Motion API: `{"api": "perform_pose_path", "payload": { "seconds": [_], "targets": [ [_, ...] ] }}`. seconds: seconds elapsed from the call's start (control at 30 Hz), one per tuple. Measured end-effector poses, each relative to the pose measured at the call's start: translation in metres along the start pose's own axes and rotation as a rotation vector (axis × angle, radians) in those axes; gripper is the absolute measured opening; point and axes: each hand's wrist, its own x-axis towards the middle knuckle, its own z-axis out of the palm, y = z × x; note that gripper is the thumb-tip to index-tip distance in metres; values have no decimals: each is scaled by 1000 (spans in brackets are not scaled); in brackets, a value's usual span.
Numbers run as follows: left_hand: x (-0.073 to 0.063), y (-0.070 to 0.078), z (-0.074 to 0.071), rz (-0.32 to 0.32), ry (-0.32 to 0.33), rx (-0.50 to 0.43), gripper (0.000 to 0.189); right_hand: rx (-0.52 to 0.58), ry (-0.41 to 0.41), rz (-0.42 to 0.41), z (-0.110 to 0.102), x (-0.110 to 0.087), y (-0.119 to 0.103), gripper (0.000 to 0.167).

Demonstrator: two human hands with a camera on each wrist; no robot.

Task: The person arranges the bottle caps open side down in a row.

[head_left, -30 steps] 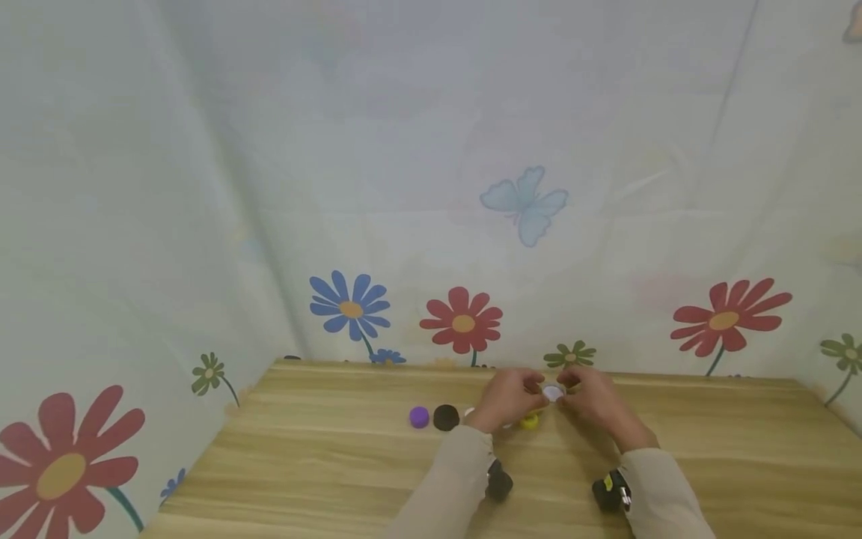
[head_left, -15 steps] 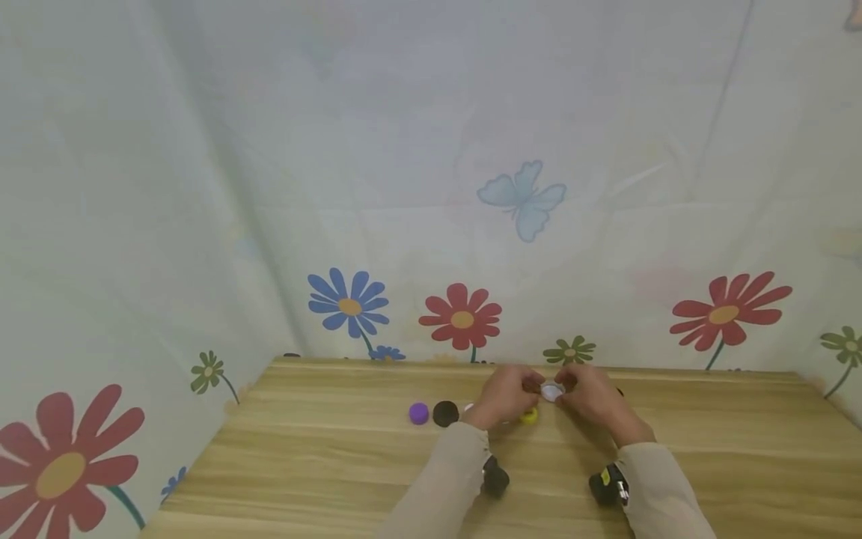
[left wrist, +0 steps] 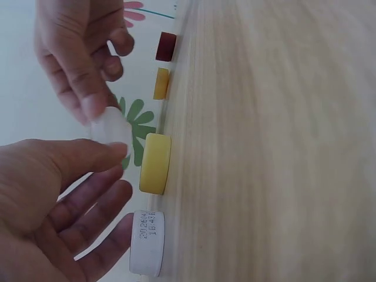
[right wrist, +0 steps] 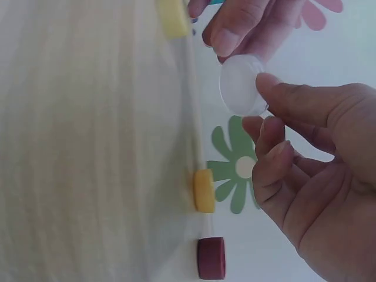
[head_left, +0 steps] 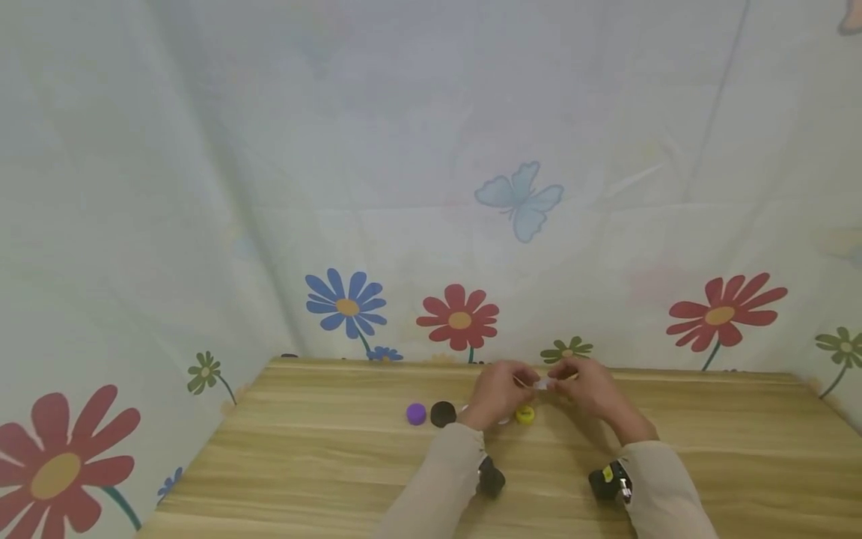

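Observation:
Between both hands is a translucent white bottle cap (right wrist: 239, 85), held up above the table near its back edge. My left hand (head_left: 497, 389) pinches one side of it with thumb and fingers. From the opposite side, the thumb and fingertips of my right hand (head_left: 587, 388) grip its rim. In the right wrist view the cap's round face shows; in the head view it is a small pale sliver. Below the hands stand a yellow cap (left wrist: 155, 163) and a white cap (left wrist: 147, 244) with printed characters, close to the left hand's fingers.
A purple cap (head_left: 416, 414) and a black cap (head_left: 443, 414) lie to the left in the row. An orange cap (right wrist: 204, 191) and a dark red cap (right wrist: 211, 258) lie on the right, hidden in the head view. A flowered curtain (head_left: 377, 224) hangs behind the wooden table (head_left: 323, 464).
The white cap has tilted from showing its round face in the head view to nearly edge-on. Both hands have shifted slightly up and left, keeping hold of it.

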Motion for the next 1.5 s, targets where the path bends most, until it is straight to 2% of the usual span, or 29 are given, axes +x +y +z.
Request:
{"api": "perform_pose_path", "payload": {
  "seconds": [0.23,0.5,0.63,0.83,1.07,1.27,1.5],
  "targets": [
    [1,-2,0,57,99,30,9,52,-19,-11,-3,-1,-1,10],
    [-2,3,-2,60,122,6,6,75,-11,-51,-6,-3,-1,7],
    [-4,6,-4,53,124,-12,6,63,2,-61,-6,-3,-1,8],
    [-3,5,-3,35,129,11,8,75,-7,-62,-5,-3,-1,7],
    [-4,6,-3,67,125,-8,18,86,-13,-42,-6,-3,-2,9],
    [-4,7,-5,109,89,-36,30,101,-15,-30,-6,-3,-1,9],
    [-3,6,-6,125,48,9,35,136,-43,-30,-7,-3,-1,14]
  ]
}}
